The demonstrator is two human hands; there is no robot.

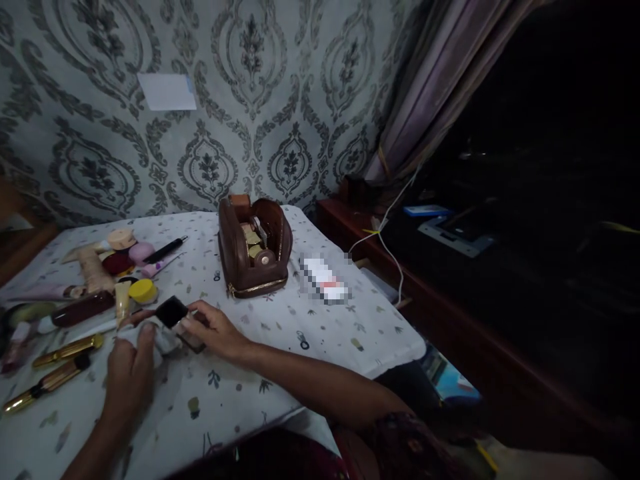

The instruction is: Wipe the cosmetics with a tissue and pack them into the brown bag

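Observation:
My right hand [215, 331] is closed on a small bottle with a black square cap [171, 311], held just above the patterned tablecloth. My left hand [131, 363] grips a white cloth [163, 338], which lies against the bottle's left side. Part of the bottle is hidden by my right fingers and the cloth. Close to my left hand are a small beige tube [123, 301], a yellow-lidded jar [143, 291] and two gold-coloured tubes [67, 351]. Beyond my hands stands an open brown zip bag [235, 250] with several items inside.
Several cosmetics, among them a dark red bottle [84, 310] and a black pen-like tube [165, 250], cover the table's left side. A blurred white object [324, 280] lies right of the bag. A white cable [395, 257] hangs past the table's right edge by a dark wooden ledge.

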